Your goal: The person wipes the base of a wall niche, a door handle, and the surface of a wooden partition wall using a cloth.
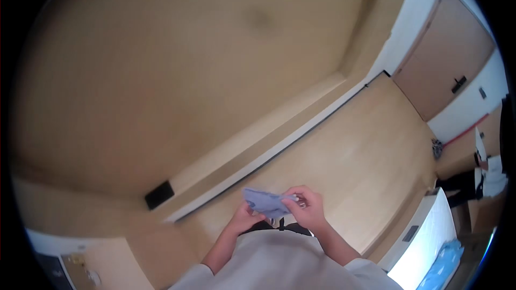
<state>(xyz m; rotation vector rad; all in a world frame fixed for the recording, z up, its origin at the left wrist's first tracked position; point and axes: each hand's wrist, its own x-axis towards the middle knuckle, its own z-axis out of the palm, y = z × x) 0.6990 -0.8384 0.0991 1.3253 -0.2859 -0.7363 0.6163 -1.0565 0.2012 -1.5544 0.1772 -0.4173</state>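
A small blue-grey cloth [267, 203] is stretched between my two hands, low in the middle of the head view and just in front of my waist. My left hand [244, 219] grips its lower left part, with the fingertips partly behind the fabric. At the right end, my right hand [306, 209] pinches the edge between thumb and curled fingers. The cloth looks soft and slightly folded; its exact kind is too unclear to tell.
Light wood panelling [161, 75] fills the upper left. A brown door [443, 51] with a dark handle is at the upper right. On the right, a person in black trousers [457, 185] is partly visible near a white surface [424, 241] bearing a blue bundle [443, 266].
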